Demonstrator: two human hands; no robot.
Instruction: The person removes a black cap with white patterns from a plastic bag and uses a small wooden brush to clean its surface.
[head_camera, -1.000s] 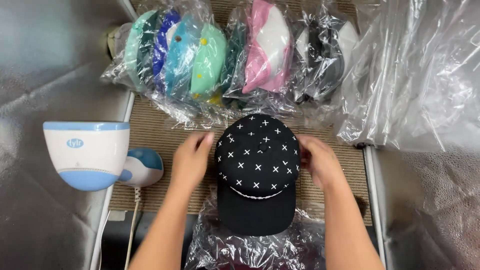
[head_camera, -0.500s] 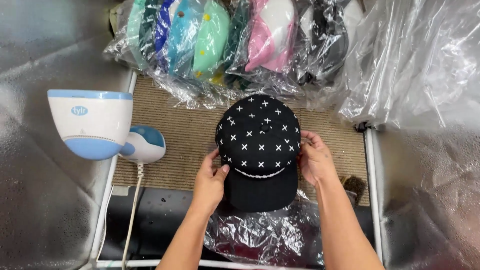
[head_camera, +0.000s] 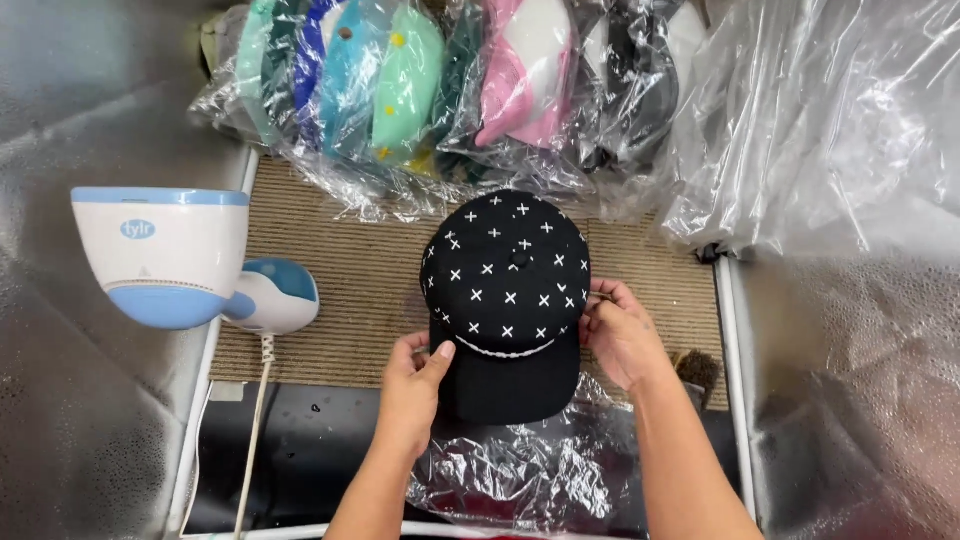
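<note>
The black cap (head_camera: 507, 300) sat on the woven mat (head_camera: 340, 310), brim toward the person. The left hand (head_camera: 412, 385) pinched the brim's corner; the right hand (head_camera: 620, 335) gripped the crown's side. Even, gentle pressure from both would have kept its shape.

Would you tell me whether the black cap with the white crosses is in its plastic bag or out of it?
Out: the black cap is bare, held by left hand and right hand; a crumpled bag lies below.
</note>
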